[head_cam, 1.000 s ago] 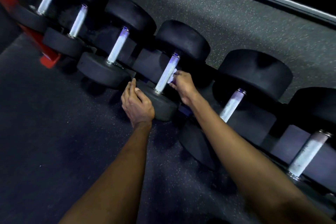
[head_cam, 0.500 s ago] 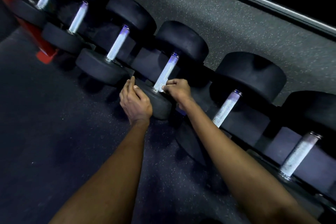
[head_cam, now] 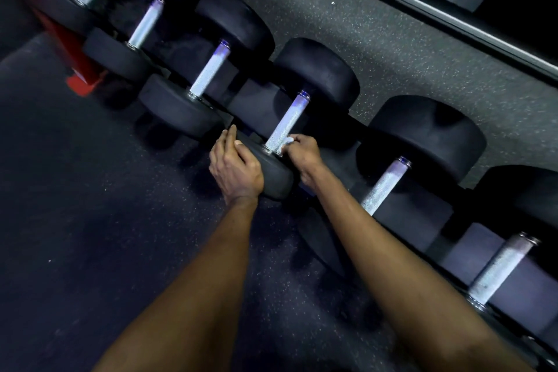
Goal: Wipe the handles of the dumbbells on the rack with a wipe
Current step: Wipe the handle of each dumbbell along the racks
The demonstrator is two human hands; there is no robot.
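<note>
Centre frame: the right hand (head_cam: 302, 157) pinches the wipe (head_cam: 286, 142) against the lower end of the handle (head_cam: 287, 121). The left hand (head_cam: 234, 169), fingers straight, rests on the near head (head_cam: 273, 174). The wipe looks soft and light; knurling may snag it. Hold it wrapped round the handle.

gym; dumbbells (head_cam: 290, 118) racked in row; speckled rubber floor (head_cam: 377, 39)

The left hand (head_cam: 235, 172) is lying flat, palm down, fingers (head_cam: 226, 142) straight and together, thumb spread aside; the right hand (head_cam: 305, 155) is curling inward, its fingers and thumb pinching a white wipe (head_cam: 286, 142)
</note>
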